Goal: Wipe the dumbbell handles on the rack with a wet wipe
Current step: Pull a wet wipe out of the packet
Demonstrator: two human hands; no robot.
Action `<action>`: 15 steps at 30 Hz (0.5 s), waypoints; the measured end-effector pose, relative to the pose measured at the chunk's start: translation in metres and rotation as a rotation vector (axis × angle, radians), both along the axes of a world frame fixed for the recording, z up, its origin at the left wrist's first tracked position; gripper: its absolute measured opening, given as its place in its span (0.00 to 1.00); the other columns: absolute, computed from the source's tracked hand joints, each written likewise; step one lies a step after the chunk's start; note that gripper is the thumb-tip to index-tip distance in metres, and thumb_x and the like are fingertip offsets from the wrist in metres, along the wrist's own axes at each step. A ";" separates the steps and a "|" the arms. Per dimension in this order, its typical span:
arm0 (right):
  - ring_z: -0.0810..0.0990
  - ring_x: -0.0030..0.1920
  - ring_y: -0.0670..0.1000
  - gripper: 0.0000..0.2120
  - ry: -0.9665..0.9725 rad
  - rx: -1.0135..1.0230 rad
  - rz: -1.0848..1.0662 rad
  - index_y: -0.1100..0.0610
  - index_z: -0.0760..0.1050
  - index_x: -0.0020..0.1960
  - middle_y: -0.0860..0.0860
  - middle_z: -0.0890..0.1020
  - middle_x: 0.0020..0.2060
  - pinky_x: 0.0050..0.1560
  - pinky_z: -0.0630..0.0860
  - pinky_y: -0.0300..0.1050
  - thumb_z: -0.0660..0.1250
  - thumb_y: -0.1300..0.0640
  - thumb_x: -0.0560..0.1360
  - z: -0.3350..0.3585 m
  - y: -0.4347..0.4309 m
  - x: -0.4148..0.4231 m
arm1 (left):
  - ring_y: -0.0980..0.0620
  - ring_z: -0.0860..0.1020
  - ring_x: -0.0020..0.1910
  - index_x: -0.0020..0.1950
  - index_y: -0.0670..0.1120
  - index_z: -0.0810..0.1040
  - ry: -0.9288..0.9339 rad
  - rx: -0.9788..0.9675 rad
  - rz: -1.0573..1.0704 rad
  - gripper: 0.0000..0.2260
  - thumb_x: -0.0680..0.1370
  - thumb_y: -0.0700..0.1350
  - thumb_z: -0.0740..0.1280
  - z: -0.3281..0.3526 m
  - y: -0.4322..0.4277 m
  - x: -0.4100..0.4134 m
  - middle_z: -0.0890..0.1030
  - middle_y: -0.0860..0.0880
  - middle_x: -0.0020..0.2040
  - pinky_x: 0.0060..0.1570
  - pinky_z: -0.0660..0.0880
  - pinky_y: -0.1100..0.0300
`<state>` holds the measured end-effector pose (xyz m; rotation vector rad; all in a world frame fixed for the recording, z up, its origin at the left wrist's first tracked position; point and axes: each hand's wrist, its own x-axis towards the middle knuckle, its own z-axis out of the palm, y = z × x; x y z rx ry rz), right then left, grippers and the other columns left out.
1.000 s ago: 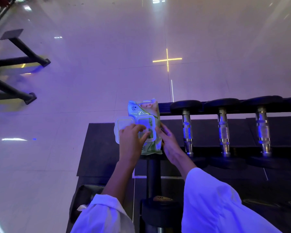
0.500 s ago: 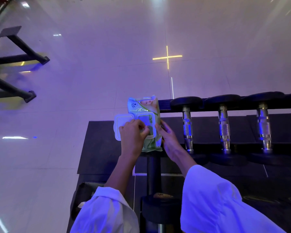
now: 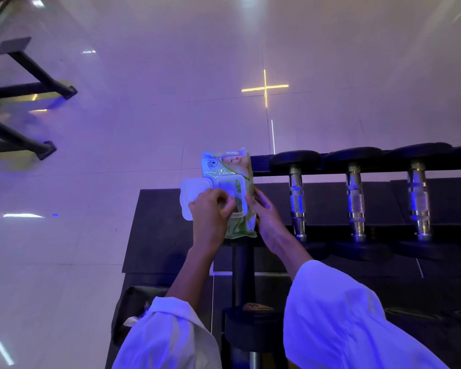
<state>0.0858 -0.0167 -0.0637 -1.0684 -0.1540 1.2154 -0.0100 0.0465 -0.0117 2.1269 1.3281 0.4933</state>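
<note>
Glossy pale floor tiles under violet light fill the far part of the head view, and the dumbbell rack runs off to the right with its chrome dumbbell handles side by side, none touched yet. Just left of them the wet wipe pack stands upright over the rack's near end, its flip lid swung open to the left. The right hand clasps the pack's right edge, while the left hand has fingers and thumb pinched together at the opening; whether a wipe is caught between them cannot be seen. A hard tug could likely bring out a clump of wipes or tear one, and a loose right-hand hold might let the pack tip off the rack. Print on the green-and-white pack is too small to read; a near dumbbell end shows what looks like 10.
</note>
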 end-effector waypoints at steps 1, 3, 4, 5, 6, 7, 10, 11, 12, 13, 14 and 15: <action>0.81 0.49 0.49 0.15 0.001 0.001 0.000 0.53 0.76 0.55 0.51 0.83 0.49 0.56 0.76 0.46 0.68 0.55 0.69 0.001 0.000 0.000 | 0.52 0.75 0.36 0.34 0.48 0.74 -0.049 -0.047 0.002 0.09 0.74 0.43 0.67 0.001 0.001 -0.001 0.77 0.53 0.33 0.45 0.66 0.53; 0.81 0.49 0.50 0.17 0.004 -0.004 0.002 0.53 0.76 0.56 0.50 0.83 0.48 0.54 0.77 0.46 0.69 0.54 0.67 0.001 0.000 -0.001 | 0.58 0.73 0.30 0.32 0.47 0.73 -0.139 -0.163 0.030 0.10 0.74 0.42 0.67 0.006 0.003 -0.003 0.76 0.52 0.30 0.40 0.70 0.58; 0.80 0.50 0.50 0.19 0.006 -0.005 0.002 0.53 0.76 0.57 0.50 0.83 0.49 0.54 0.77 0.46 0.69 0.54 0.66 0.001 0.000 0.000 | 0.61 0.71 0.28 0.32 0.47 0.73 -0.177 -0.223 0.054 0.10 0.74 0.41 0.66 0.009 0.003 -0.003 0.76 0.53 0.29 0.35 0.68 0.65; 0.80 0.51 0.52 0.20 0.006 -0.009 0.001 0.54 0.75 0.58 0.52 0.82 0.51 0.56 0.76 0.48 0.70 0.53 0.66 0.001 0.001 0.000 | 0.63 0.71 0.27 0.32 0.47 0.73 -0.215 -0.274 0.081 0.11 0.74 0.40 0.66 0.012 0.004 -0.003 0.75 0.54 0.29 0.31 0.66 0.70; 0.79 0.54 0.54 0.22 0.006 -0.013 0.003 0.55 0.75 0.60 0.54 0.81 0.53 0.59 0.74 0.51 0.70 0.53 0.66 0.001 0.000 0.000 | 0.65 0.70 0.26 0.33 0.47 0.74 -0.246 -0.304 0.105 0.10 0.74 0.39 0.66 0.015 0.005 -0.003 0.75 0.55 0.29 0.29 0.64 0.73; 0.78 0.56 0.55 0.24 0.008 -0.016 0.006 0.55 0.74 0.61 0.55 0.80 0.56 0.62 0.73 0.53 0.70 0.53 0.66 0.001 0.000 0.000 | 0.65 0.71 0.26 0.33 0.46 0.74 -0.264 -0.313 0.118 0.10 0.74 0.39 0.67 0.016 0.005 -0.003 0.75 0.56 0.29 0.28 0.64 0.74; 0.77 0.57 0.55 0.20 0.007 -0.012 0.017 0.53 0.76 0.58 0.54 0.81 0.54 0.64 0.70 0.55 0.69 0.52 0.67 0.002 -0.001 0.000 | 0.67 0.75 0.32 0.38 0.46 0.76 -0.243 -0.255 0.138 0.06 0.73 0.44 0.70 0.017 0.001 -0.004 0.78 0.56 0.33 0.33 0.68 0.75; 0.77 0.57 0.54 0.19 0.004 -0.011 0.022 0.52 0.76 0.57 0.54 0.81 0.54 0.65 0.70 0.55 0.69 0.51 0.67 0.002 -0.001 -0.001 | 0.66 0.76 0.34 0.40 0.47 0.77 -0.228 -0.233 0.140 0.05 0.73 0.46 0.71 0.017 -0.001 -0.003 0.79 0.56 0.35 0.35 0.69 0.75; 0.77 0.58 0.55 0.20 0.001 -0.012 0.022 0.52 0.76 0.58 0.54 0.81 0.54 0.66 0.69 0.55 0.70 0.51 0.67 0.002 -0.001 0.000 | 0.65 0.77 0.36 0.42 0.47 0.78 -0.207 -0.218 0.137 0.06 0.72 0.47 0.72 0.015 -0.002 -0.002 0.80 0.56 0.36 0.36 0.70 0.74; 0.77 0.59 0.55 0.21 -0.002 -0.017 0.020 0.53 0.75 0.59 0.55 0.81 0.55 0.66 0.69 0.56 0.70 0.52 0.66 0.001 -0.001 0.000 | 0.63 0.78 0.37 0.43 0.46 0.79 -0.184 -0.207 0.129 0.06 0.72 0.47 0.72 0.014 -0.004 -0.001 0.80 0.55 0.36 0.38 0.71 0.72; 0.77 0.59 0.55 0.23 -0.003 -0.020 0.017 0.54 0.75 0.60 0.55 0.80 0.56 0.65 0.70 0.55 0.71 0.52 0.66 0.001 -0.001 0.000 | 0.61 0.78 0.37 0.43 0.46 0.80 -0.166 -0.197 0.123 0.05 0.73 0.47 0.71 0.014 -0.004 -0.001 0.81 0.54 0.36 0.39 0.72 0.70; 0.77 0.58 0.55 0.24 -0.001 -0.021 0.013 0.55 0.74 0.61 0.55 0.81 0.55 0.64 0.71 0.54 0.71 0.53 0.66 0.001 -0.001 0.000 | 0.61 0.78 0.37 0.42 0.45 0.81 -0.161 -0.196 0.125 0.05 0.73 0.46 0.70 0.014 -0.004 0.000 0.81 0.54 0.36 0.39 0.72 0.70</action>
